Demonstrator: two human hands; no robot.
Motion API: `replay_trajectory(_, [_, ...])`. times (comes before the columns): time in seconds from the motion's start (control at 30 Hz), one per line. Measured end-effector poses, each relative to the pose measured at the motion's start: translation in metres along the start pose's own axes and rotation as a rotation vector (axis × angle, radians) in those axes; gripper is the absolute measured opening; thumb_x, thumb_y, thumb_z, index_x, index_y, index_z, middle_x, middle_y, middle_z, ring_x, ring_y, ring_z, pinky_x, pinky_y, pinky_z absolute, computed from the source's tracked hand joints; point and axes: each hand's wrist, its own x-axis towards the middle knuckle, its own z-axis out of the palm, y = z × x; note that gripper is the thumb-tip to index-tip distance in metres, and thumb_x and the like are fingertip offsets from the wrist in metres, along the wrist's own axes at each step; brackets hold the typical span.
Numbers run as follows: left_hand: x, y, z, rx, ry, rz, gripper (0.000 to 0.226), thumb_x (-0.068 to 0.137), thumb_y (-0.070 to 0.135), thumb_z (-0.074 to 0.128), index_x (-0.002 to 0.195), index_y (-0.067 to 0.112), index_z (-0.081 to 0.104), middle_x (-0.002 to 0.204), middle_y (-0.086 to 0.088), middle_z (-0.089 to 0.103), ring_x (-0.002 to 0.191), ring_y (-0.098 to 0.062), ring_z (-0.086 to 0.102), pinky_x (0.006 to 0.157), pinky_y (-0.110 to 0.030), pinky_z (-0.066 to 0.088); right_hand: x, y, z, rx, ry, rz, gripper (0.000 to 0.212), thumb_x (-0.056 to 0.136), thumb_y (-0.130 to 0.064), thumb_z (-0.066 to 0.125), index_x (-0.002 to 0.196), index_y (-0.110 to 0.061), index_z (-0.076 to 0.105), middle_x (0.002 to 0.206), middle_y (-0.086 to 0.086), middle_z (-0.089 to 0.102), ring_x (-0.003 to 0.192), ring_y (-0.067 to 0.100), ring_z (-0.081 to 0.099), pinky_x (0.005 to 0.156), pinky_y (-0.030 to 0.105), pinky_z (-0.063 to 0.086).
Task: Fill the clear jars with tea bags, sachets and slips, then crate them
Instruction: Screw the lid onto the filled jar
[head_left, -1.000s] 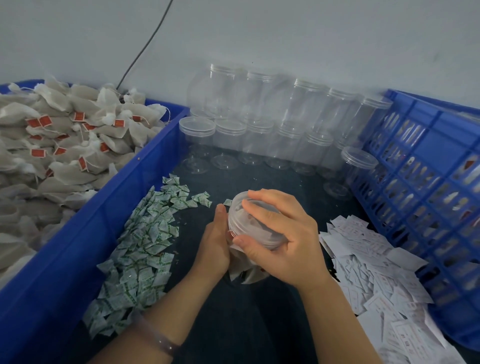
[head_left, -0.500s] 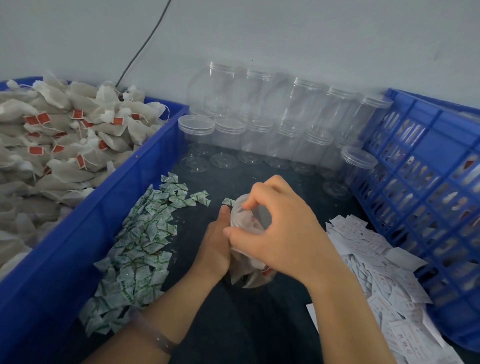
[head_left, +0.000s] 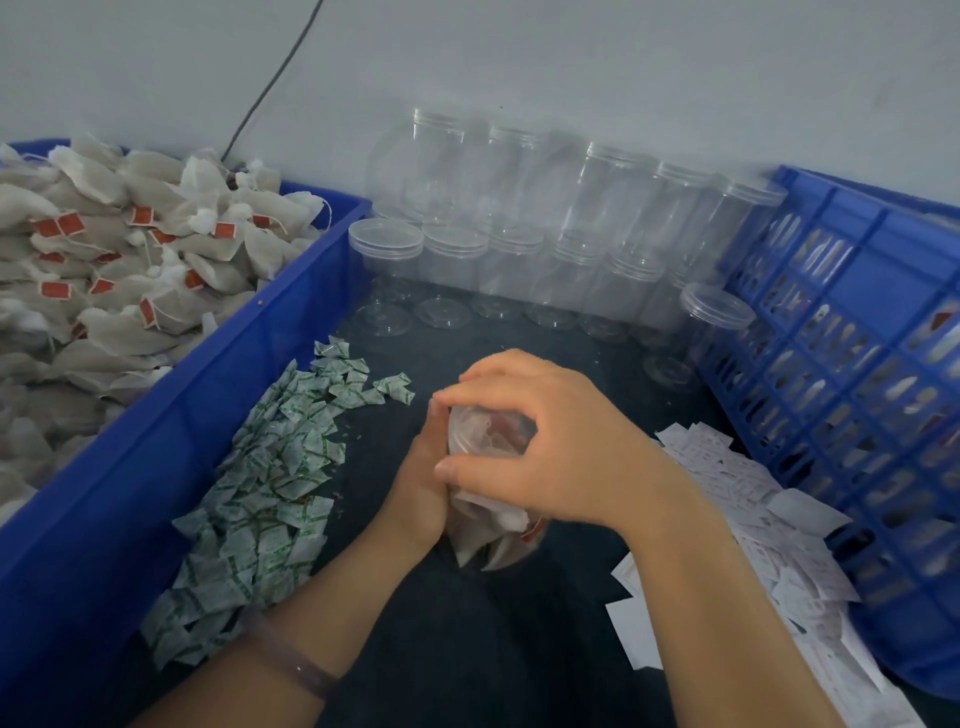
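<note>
At table centre, one packed jar (head_left: 493, 538) stands between both hands: left hand (head_left: 415, 483) grips its side, right hand (head_left: 561, 452) fingers curl round its top. Crating looks next. Far empty jars (head_left: 457, 260) await filling; right crate (head_left: 857, 249) seems part loaded

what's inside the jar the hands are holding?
Through the clear jar wall: whitish tea bags, one red tag. The left hand and right hand cover much of it; any sachet or slip inside cannot be seen.
</note>
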Motion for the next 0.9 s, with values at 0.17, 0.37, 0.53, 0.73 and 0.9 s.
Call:
replay_trajectory(0.17, [0.002,0.002,0.001,0.031,0.016,0.044,0.065,0.101,0.008,0.022,0.069,0.024,0.076,0.071,0.018,0.072,0.072,0.008,0.067,0.061,-0.010,0.051,0.003,0.002,-0.003,0.010,-0.058,-0.053,0.042,0.074,-0.044,0.079,0.115,-0.046,0.067,0.118,-0.027,0.052,0.111,0.002,0.043,0.097,0.028,0.039])
replay_trajectory(0.37, [0.000,-0.001,-0.001,0.112,0.043,0.014,0.044,0.102,-0.006,0.019,0.086,0.015,0.054,0.068,0.023,0.070,0.069,0.012,0.065,0.058,-0.006,0.048,0.001,0.007,0.003,-0.018,0.032,-0.089,0.041,0.077,-0.046,0.072,0.118,-0.042,0.068,0.122,-0.023,0.058,0.111,0.003,0.047,0.097,0.030,0.042])
replay_trajectory(0.53, [0.002,0.003,-0.003,0.160,0.005,0.009,0.046,0.103,-0.006,0.018,0.090,0.018,0.054,0.070,0.025,0.070,0.071,0.012,0.065,0.058,-0.006,0.049,0.001,0.002,0.007,-0.092,0.131,-0.079,0.048,0.073,-0.051,0.062,0.119,-0.038,0.069,0.126,-0.017,0.062,0.115,0.012,0.054,0.094,0.031,0.042])
replay_trajectory(0.73, [0.007,-0.001,-0.012,0.220,-0.029,0.022,0.044,0.090,0.047,0.037,0.073,0.040,0.076,0.075,0.013,0.073,0.076,0.001,0.068,0.069,-0.017,0.054,0.001,0.010,-0.010,0.105,-0.044,-0.124,0.044,0.072,-0.043,0.077,0.115,-0.041,0.070,0.127,-0.021,0.063,0.121,-0.001,0.052,0.105,0.036,0.041])
replay_trajectory(0.9, [0.007,-0.001,-0.017,0.134,-0.094,-0.025,0.057,0.097,0.043,0.021,0.081,0.039,0.076,0.083,0.011,0.074,0.083,-0.001,0.069,0.072,-0.017,0.054,0.000,0.010,-0.005,0.058,0.004,-0.128,0.044,0.073,-0.048,0.068,0.116,-0.041,0.070,0.123,-0.024,0.062,0.115,0.000,0.053,0.101,0.029,0.043])
